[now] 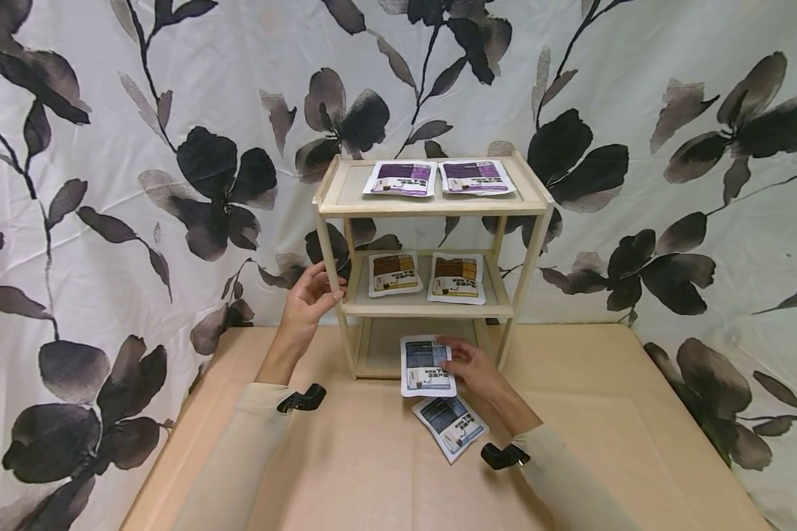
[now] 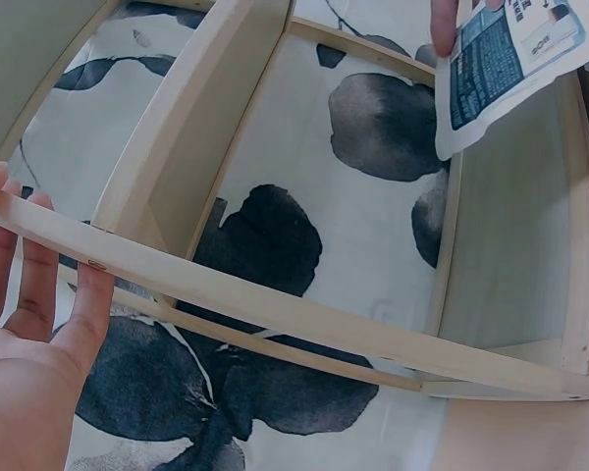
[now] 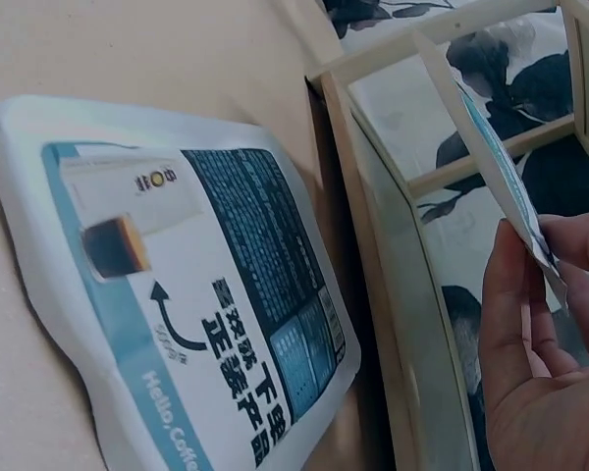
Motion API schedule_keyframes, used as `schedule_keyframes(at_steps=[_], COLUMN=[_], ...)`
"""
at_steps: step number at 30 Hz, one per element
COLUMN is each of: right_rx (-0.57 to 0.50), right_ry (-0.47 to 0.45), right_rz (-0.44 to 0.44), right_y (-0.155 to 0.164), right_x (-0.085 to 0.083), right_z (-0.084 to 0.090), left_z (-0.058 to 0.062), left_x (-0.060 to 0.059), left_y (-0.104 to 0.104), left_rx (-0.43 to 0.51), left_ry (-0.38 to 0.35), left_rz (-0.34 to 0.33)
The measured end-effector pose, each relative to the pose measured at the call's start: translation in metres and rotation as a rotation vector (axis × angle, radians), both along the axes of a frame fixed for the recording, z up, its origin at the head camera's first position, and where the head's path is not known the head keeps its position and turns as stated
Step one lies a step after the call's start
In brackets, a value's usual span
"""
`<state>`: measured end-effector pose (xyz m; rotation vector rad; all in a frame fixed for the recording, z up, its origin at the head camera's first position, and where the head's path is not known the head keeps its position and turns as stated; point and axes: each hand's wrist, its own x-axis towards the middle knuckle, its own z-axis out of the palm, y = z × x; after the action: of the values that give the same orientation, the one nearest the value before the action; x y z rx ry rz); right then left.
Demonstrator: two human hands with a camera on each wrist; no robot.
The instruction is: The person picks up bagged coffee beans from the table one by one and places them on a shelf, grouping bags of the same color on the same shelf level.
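Observation:
A pale wooden three-tier shelf (image 1: 432,208) stands on the table against the backdrop. My left hand (image 1: 324,287) grips its left front post at middle-shelf height; in the left wrist view the left hand (image 2: 39,294) has fingers on either side of the shelf post (image 2: 275,306). At the front of the bottom tier my right hand (image 1: 450,355) pinches a blue-labelled coffee pouch (image 1: 425,365) by its right edge. The held pouch (image 2: 501,59) hangs over the bottom board, and in the right wrist view the held pouch (image 3: 481,137) shows edge-on above the right hand (image 3: 545,324). A second blue pouch (image 1: 450,426) (image 3: 196,294) lies flat on the table just in front.
Two purple pouches (image 1: 438,178) lie on the top tier and two brown pouches (image 1: 427,276) on the middle tier. The tan table (image 1: 637,413) spreads to either side of the shelf. A floral cloth backdrop (image 1: 139,184) hangs close behind.

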<state>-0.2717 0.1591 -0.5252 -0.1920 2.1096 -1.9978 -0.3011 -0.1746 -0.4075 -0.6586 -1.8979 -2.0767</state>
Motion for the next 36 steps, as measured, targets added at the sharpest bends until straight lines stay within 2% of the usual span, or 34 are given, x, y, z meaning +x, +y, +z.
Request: schedule_keyframes(at_steps=[6, 11, 16, 26, 32, 36], right_rx=[-0.004, -0.008, 0.008, 0.101, 0.087, 0.132], right_ry=[0.021, 0.013, 0.051, 0.101, 0.06, 0.058], right_rz=[-0.001, -0.036, -0.081, -0.15, -0.173, -0.22], right_y=[0.003, 0.004, 0.004, 0.006, 0.005, 0.004], right_x=[-0.006, -0.01, -0.016, -0.03, -0.037, -0.04], right_z=[0.001, 0.001, -0.002, -0.007, -0.011, -0.015], left_z=[0.002, 0.003, 0.002, 0.002, 0.0, -0.001], left_x=[0.0, 0.0, -0.001, -0.001, 0.0, 0.0], left_y=[0.0, -0.001, -0.001, -0.001, -0.001, -0.001], left_rx=[-0.002, -0.003, -0.008, -0.012, -0.015, -0.013], left_ry=[-0.001, 0.001, 0.001, -0.001, -0.012, -0.021], left_rz=[-0.004, 0.0, 0.001, 0.005, 0.009, 0.01])
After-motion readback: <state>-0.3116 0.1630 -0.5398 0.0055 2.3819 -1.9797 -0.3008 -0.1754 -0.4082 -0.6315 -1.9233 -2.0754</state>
